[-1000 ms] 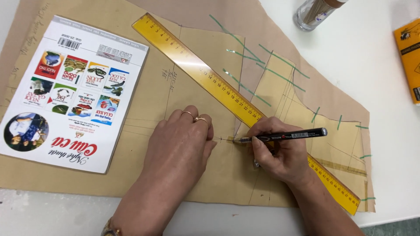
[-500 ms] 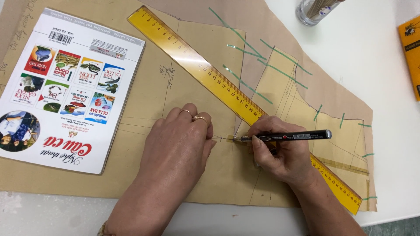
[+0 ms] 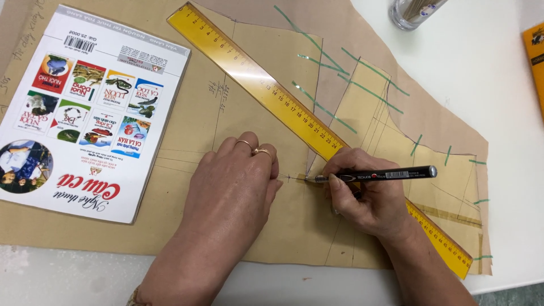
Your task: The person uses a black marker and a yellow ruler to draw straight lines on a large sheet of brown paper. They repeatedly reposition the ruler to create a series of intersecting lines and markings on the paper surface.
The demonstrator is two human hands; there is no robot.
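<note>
My right hand point(image 3: 368, 198) pinches a black pen point(image 3: 377, 174), its tip on the brown pattern paper point(image 3: 255, 107) just beside my left hand point(image 3: 232, 192), which lies flat there, fingers together. A yellow ruler point(image 3: 266, 90) runs diagonally under my right hand.

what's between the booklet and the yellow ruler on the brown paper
In the head view, only bare brown pattern paper with faint pencil lines lies between the booklet and the yellow ruler; the left hand rests lower down.
</note>
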